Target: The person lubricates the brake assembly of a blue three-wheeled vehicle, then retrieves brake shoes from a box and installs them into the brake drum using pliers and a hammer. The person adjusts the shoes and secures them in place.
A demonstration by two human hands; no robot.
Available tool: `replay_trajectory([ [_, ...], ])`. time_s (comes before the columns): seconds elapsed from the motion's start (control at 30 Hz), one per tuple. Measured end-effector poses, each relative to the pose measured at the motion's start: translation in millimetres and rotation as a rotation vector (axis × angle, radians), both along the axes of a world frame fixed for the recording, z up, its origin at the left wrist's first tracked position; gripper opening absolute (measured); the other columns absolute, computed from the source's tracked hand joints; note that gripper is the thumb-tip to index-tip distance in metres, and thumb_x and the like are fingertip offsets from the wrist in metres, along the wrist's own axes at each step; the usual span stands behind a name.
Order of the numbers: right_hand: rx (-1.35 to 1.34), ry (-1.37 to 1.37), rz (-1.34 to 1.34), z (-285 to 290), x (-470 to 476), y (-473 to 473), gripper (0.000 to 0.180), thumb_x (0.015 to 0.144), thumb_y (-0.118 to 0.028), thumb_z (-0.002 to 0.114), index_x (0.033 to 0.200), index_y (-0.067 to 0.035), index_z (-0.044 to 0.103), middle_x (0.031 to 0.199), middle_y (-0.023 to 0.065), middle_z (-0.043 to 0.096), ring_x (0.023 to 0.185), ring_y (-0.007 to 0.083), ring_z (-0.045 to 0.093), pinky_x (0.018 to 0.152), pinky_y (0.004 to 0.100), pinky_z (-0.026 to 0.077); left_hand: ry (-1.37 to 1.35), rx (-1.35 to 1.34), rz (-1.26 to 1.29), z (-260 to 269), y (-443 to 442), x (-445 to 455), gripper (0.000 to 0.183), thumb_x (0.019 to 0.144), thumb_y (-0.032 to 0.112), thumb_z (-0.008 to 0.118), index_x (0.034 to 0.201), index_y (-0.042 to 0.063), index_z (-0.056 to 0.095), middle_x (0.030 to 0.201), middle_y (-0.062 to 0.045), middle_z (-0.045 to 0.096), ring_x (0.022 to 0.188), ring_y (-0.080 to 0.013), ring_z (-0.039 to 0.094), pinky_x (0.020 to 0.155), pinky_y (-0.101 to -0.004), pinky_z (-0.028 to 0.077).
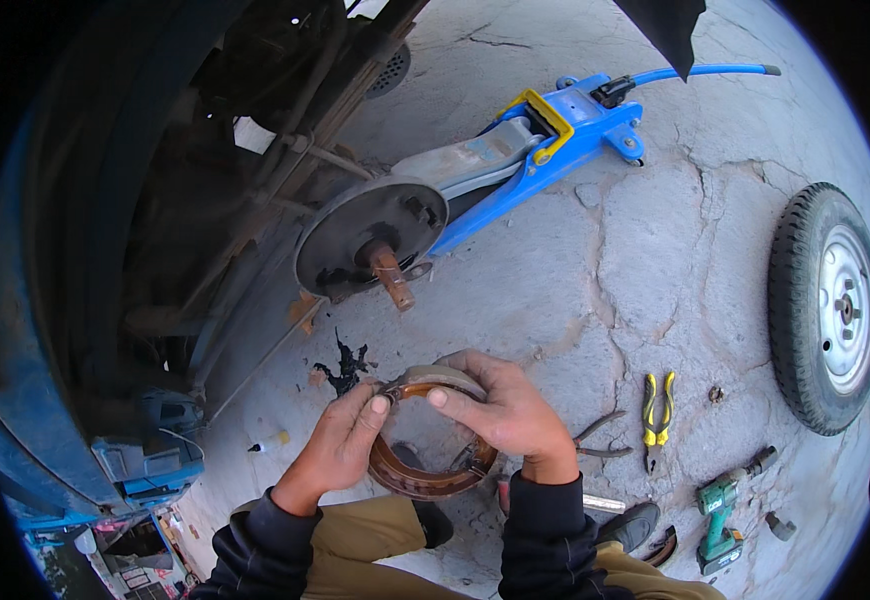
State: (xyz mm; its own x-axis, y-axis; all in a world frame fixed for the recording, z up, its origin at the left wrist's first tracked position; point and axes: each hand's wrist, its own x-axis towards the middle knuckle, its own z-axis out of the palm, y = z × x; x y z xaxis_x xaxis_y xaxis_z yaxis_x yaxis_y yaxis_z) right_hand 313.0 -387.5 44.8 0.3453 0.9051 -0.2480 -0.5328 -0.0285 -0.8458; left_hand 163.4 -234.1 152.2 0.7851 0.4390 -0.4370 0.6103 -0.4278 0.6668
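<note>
Both hands hold a ring formed by brown drum brake shoes [435,484] over the concrete. My left hand [341,439] grips its upper left end, the thumb pressed near the joint. On the upper right, my right hand [506,409] wraps around the grey lining, its thumb over the inner edge. A spring or small metal fitting shows at the ring's lower right. Ahead of my hands, apart from them, is the brake backing plate [345,247], with a greasy, rusty spindle [390,277] sticking out of its middle.
A blue floor jack [577,112] reaches behind the plate. At right lie a wheel [847,307], yellow-handled pliers [658,420], dark-handled pliers [604,442], a green cordless impact wrench [716,517], a socket [780,526] and a small nut [716,394]. Another curved shoe [661,549] lies near my foot.
</note>
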Motion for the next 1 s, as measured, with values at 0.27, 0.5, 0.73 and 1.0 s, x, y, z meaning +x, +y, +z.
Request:
replay_trajectory([
  [0.27,-0.03,0.063,-0.186,-7.7,-8.9,10.6,0.04,0.096,-0.032,0.075,0.114,0.004,0.07,0.077,0.0,0.064,0.062,0.0063,0.054,0.054,0.0247,0.043,-0.07,-0.199,0.172,-16.5,12.5,-12.0,0.03,0.105,0.029,0.062,0.114,-0.001,0.061,0.092,-0.001,0.059,0.085,-0.0089,0.052,0.077,-0.0269,0.045],
  [0.5,-0.02,0.268,-0.461,-11.1,-4.9,10.6,0.044,0.097,-0.038,0.073,0.117,0.002,0.069,0.07,-0.0005,0.059,0.051,0.0076,0.053,0.046,0.0206,0.041,-0.323,-0.488,0.503,-32.0,-13.4,-16.1,0.046,0.096,0.02,0.075,0.13,-0.001,0.052,0.11,-0.003,0.06,0.098,-0.0108,0.056,0.087,-0.0268,0.045],
  [0.73,0.003,0.302,-0.625,-16.9,-8.9,19.7,0.045,0.097,-0.041,0.073,0.111,0.001,0.069,0.068,0.001,0.059,0.05,0.0095,0.054,0.046,0.0232,0.044,-0.417,-0.436,0.517,-39.1,-28.3,-14.2,0.052,0.1,0.016,0.068,0.141,-0.007,0.045,0.13,-0.009,0.059,0.117,-0.0139,0.055,0.103,-0.0301,0.043],
  [1.0,0.161,0.312,-0.687,-34.6,-25.0,29.5,0.048,0.099,-0.035,0.069,0.125,0.005,0.06,0.074,0.0035,0.059,0.06,0.0123,0.056,0.055,0.0275,0.048,-0.445,-0.19,0.313,-17.4,-31.6,-3.6,0.056,0.102,0.012,0.065,0.148,-0.009,0.04,0.136,-0.012,0.058,0.122,-0.0154,0.054,0.105,-0.0307,0.042],
])
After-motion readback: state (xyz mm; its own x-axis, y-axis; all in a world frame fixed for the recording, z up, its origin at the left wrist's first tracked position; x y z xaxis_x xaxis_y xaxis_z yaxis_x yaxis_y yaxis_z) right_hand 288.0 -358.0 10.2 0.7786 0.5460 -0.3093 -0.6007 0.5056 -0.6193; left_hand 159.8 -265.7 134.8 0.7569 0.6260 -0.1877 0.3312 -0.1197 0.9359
